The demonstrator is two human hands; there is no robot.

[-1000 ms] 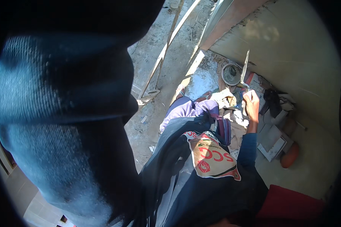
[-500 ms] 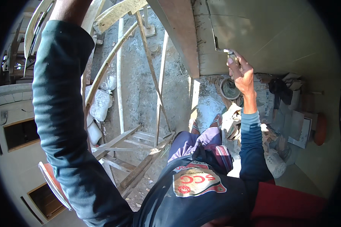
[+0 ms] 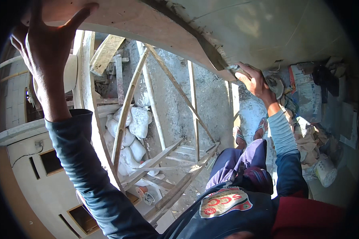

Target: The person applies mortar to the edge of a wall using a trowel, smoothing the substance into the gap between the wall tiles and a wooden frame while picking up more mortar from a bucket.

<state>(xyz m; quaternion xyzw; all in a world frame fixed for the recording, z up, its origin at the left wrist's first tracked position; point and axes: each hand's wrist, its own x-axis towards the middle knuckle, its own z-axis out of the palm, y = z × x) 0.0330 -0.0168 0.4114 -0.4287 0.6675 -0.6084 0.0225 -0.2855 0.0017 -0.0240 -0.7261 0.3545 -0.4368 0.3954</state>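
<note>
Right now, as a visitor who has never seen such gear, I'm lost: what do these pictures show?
There's no robot here, just a person working with two bare hands. The pictures come from one wide camera worn on the head, looking down, which is why straight edges bend.

The right hand has its grip on a trowel, where the pinkish board comes near the wall. The left hand is spread at the board; how firmly it presses, I can't tell.

Below, white sacks lie piled on the grey ground, behind wooden poles. At lower right sits a white bucket.
</note>
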